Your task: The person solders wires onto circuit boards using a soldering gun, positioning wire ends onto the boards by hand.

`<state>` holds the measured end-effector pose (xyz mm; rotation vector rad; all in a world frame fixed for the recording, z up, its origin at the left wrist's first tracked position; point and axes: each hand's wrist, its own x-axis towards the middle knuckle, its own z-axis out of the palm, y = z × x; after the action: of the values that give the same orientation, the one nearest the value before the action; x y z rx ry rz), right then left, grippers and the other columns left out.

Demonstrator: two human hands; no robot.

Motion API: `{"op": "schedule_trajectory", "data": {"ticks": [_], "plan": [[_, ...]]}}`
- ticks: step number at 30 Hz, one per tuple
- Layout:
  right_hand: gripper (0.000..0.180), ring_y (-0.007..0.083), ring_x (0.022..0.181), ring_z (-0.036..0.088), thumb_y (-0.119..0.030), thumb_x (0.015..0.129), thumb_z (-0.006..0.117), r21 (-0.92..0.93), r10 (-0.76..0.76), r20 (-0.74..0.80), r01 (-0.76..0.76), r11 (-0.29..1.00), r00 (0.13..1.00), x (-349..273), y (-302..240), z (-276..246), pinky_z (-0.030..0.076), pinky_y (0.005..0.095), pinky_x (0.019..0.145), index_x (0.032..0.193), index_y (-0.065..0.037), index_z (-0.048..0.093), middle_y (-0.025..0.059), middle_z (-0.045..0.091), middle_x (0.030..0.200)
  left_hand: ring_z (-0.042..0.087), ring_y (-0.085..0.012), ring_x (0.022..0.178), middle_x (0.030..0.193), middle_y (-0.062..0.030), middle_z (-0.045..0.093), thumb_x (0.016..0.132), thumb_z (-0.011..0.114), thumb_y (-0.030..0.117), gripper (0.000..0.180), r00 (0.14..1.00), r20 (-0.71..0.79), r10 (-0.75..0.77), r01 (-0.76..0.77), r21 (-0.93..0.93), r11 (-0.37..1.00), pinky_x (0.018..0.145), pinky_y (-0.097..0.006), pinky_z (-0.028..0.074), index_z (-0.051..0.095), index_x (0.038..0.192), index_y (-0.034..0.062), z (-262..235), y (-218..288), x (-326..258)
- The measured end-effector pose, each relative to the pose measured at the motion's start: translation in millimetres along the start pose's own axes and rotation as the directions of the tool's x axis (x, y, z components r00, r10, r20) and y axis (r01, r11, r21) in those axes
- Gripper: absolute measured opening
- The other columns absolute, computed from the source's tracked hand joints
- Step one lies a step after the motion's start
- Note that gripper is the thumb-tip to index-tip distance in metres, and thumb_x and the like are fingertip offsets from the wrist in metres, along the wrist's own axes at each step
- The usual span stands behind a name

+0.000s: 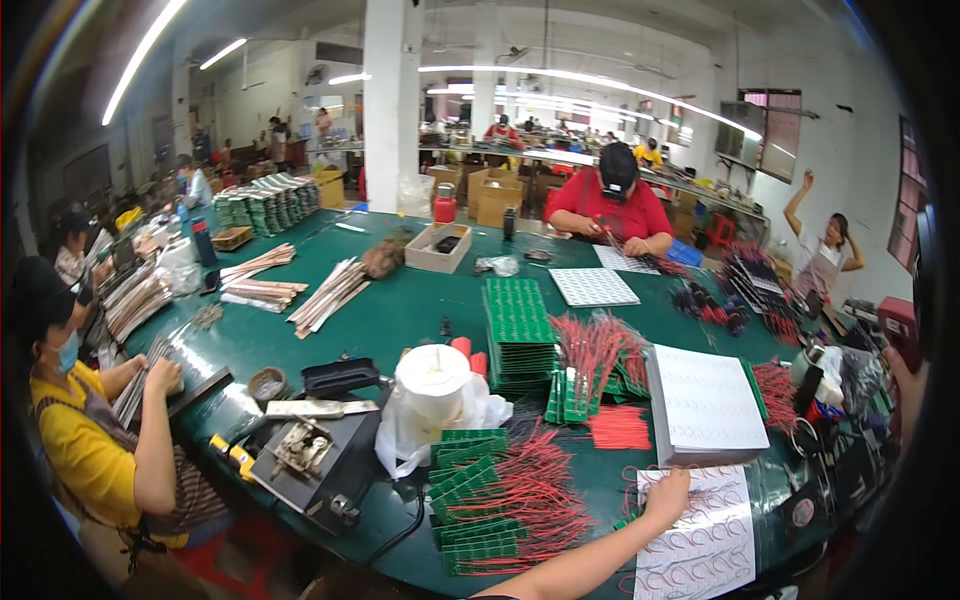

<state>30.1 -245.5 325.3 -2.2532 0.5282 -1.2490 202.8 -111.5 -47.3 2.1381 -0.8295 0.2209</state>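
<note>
My left hand (668, 492) rests, fingers curled, on the upper part of a white sheet (700, 562) with rows of short red and dark wires. What its fingertips pinch, if anything, is hidden. Just beyond stands a thick stack of white printed sheets or boards (708, 400). Left of my forearm, green circuit boards (465, 490) lie in a heap, with many red wires (545, 480) fanning out. A bundle of short red wires (619, 428) lies ahead of them. At the right rim, part of a hand (905, 395) shows, possibly my right; its fingers are unclear.
A tall stack of green boards (517, 325) stands mid-table beside a white tub in a plastic bag (432, 375). A dark machine (315, 460) sits front left. Co-workers in yellow (100, 450) and red (575, 195) work at the table. Cables and tools (820, 480) crowd the right side.
</note>
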Motion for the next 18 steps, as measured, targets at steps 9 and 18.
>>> {"op": "schedule_trajectory", "data": {"ticks": [9, 18], "plan": [[0.032, 0.0072, 0.048, 0.046, -0.019, 0.080, 0.061, -0.058, -0.040, -0.199, 0.029, 0.998, 0.979, -14, 39, -19, 0.036, 0.0202, 0.044, 0.105, -0.003, 0.049, 0.0029, 0.055, 0.074, 0.062, -0.0302, 0.063, 0.078, -0.0149, 0.058, 0.077, 0.047, 0.008, 0.013, 0.998, 0.046, 0.038, -0.040, 0.051, 0.998, 0.048, -0.040, 0.050, 0.050, 0.088, 0.0019, -7, 21, 4], [0.040, 0.0067, 0.047, 0.046, -0.016, 0.079, 0.062, 0.037, 0.119, -0.109, -0.115, 0.993, 0.987, -38, 62, -29, 0.035, 0.0179, 0.041, 0.111, -0.003, 0.041, 0.0057, 0.057, 0.085, 0.057, -0.0363, 0.082, 0.096, -0.0177, 0.058, 0.082, 0.041, 0.014, 0.022, 0.974, 0.195, -0.117, 0.159, -0.216, 0.963, 0.069, -0.044, 0.045, 0.052, 0.099, 0.0041, -23, 10, 4]]}}
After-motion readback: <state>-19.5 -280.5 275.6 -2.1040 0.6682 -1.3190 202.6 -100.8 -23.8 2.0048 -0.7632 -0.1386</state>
